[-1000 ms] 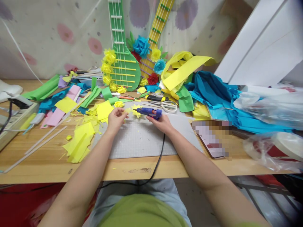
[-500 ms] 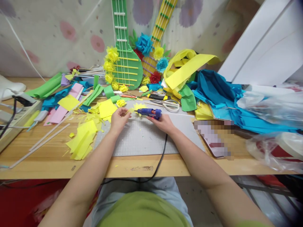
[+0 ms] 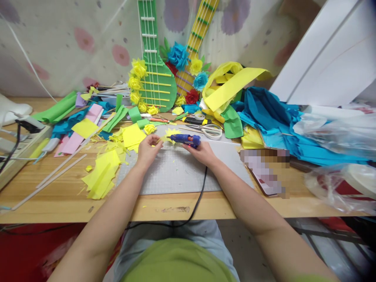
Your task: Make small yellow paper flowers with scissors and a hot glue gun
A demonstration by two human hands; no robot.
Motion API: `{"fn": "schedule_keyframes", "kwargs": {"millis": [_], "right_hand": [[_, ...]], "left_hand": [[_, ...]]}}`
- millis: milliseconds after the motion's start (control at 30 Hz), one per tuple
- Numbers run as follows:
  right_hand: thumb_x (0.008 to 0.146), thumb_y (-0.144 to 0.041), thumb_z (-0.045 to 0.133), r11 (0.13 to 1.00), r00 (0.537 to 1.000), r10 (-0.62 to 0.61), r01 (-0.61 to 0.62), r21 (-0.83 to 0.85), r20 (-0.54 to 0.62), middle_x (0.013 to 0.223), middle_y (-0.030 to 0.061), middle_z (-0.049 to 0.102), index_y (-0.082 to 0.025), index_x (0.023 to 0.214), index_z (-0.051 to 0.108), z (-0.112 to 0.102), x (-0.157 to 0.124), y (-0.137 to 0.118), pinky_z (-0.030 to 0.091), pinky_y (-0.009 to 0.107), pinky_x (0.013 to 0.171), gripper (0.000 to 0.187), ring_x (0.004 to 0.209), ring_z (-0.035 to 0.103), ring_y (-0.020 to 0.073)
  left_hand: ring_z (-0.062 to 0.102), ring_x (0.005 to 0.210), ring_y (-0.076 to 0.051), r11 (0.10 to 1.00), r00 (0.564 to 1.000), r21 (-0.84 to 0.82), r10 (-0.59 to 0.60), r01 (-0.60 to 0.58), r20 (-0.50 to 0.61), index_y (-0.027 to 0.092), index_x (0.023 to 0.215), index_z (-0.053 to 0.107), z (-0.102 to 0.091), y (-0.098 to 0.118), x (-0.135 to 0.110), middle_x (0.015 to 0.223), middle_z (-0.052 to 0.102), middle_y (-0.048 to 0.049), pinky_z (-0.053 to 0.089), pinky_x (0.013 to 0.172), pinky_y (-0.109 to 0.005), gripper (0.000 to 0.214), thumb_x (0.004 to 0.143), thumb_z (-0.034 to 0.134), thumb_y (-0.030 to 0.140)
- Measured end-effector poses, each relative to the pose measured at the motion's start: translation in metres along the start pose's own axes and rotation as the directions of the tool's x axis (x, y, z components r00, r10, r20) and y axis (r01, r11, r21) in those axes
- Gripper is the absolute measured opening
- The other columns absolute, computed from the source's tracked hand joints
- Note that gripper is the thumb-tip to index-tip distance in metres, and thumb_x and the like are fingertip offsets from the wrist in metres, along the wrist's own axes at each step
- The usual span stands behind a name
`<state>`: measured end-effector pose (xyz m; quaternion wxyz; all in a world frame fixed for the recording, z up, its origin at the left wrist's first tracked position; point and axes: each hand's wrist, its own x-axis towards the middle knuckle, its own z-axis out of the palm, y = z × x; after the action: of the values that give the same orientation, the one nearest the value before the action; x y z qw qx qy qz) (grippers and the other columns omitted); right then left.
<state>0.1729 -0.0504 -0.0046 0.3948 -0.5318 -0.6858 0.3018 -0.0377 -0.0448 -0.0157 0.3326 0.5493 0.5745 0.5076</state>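
Observation:
My right hand (image 3: 202,153) is wrapped round a blue hot glue gun (image 3: 184,139), its nozzle pointing left. Between the fingertips of my left hand (image 3: 149,148) is a small piece of yellow crepe paper (image 3: 163,138), close to the nozzle; whether they touch I cannot tell. Just behind the gun a yellow paper flower shape (image 3: 174,132) lies on the grey cutting mat (image 3: 176,178). A finished-looking yellow paper flower (image 3: 149,129) sits beyond my left hand.
Yellow paper sheets (image 3: 102,176) lie left of the mat. Scissors (image 3: 212,131) and a utility knife (image 3: 195,120) lie behind the gun. A green paper guitar (image 3: 160,84) leans at the back. The glue gun's black cord (image 3: 200,196) hangs over the front edge. A phone (image 3: 264,174) lies right.
Almost nothing differs. The glue gun and both hands keep their places, with the yellow piece and the nozzle shifting only very slightly.

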Motion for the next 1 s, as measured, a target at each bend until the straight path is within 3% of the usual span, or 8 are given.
{"fn": "schedule_keyframes", "kwargs": {"millis": [300, 533, 633, 767, 1000], "right_hand": [[0.066, -0.052, 0.063, 1.0, 1.0, 0.013, -0.012, 0.019, -0.012, 0.051, -0.0019, 0.055, -0.018, 0.062, 0.064, -0.001, -0.001, -0.001, 0.036, 0.022, 0.05, 0.034, 0.053, 0.051, 0.0128], [0.067, -0.053, 0.062, 0.981, 0.995, 0.087, -0.078, 0.177, -0.046, 0.053, 0.0, 0.057, -0.018, 0.056, 0.058, 0.001, 0.004, 0.008, 0.039, 0.023, 0.052, 0.037, 0.05, 0.049, 0.0104], [0.068, -0.055, 0.06, 0.943, 0.985, 0.169, -0.154, 0.293, -0.023, 0.047, -0.0016, 0.051, -0.018, 0.053, 0.053, -0.001, 0.007, 0.009, 0.036, 0.022, 0.044, 0.04, 0.041, 0.041, 0.0076], [0.069, -0.057, 0.058, 0.891, 0.99, 0.139, -0.139, 0.433, 0.033, 0.048, -0.002, 0.052, -0.018, 0.055, 0.053, -0.003, 0.008, 0.01, 0.034, 0.021, 0.041, 0.042, 0.039, 0.039, 0.0066], [0.07, -0.054, 0.06, 0.962, 0.988, 0.111, -0.134, 0.237, 0.108, 0.042, -0.0033, 0.047, -0.018, 0.06, 0.06, -0.001, 0.004, 0.008, 0.037, 0.022, 0.046, 0.038, 0.04, 0.043, 0.0078]], "left_hand": [[0.06, 0.066, -0.012, 0.99, 0.997, 0.118, 0.083, -0.083, 0.005, 0.019, 0.08, 0.056, 0.0, -0.004, -0.001, 0.073, 0.062, 0.0007, 0.046, 0.057, -0.022, 0.018, 0.066, 0.061, 0.03], [0.06, 0.056, -0.009, 0.996, 0.998, -0.066, 0.064, -0.062, 0.029, 0.024, 0.089, 0.043, 0.0, 0.003, -0.002, 0.068, 0.056, 0.0069, 0.042, 0.047, -0.018, 0.029, 0.067, 0.06, 0.031], [0.06, 0.055, -0.009, 0.991, 0.997, -0.128, 0.046, -0.038, 0.057, 0.024, 0.086, 0.039, 0.0, 0.005, -0.002, 0.066, 0.052, 0.0076, 0.039, 0.041, -0.016, 0.029, 0.067, 0.06, 0.032], [0.06, 0.057, -0.01, 0.984, 0.996, -0.176, 0.011, 0.005, 0.087, 0.022, 0.077, 0.04, 0.0, 0.005, -0.001, 0.067, 0.049, 0.006, 0.039, 0.039, -0.017, 0.025, 0.066, 0.06, 0.033], [0.059, 0.057, -0.01, 0.989, 0.997, -0.149, 0.01, 0.0, 0.072, 0.02, 0.076, 0.047, 0.002, 0.002, -0.001, 0.067, 0.053, 0.0033, 0.042, 0.04, -0.017, 0.022, 0.065, 0.062, 0.032]]}}
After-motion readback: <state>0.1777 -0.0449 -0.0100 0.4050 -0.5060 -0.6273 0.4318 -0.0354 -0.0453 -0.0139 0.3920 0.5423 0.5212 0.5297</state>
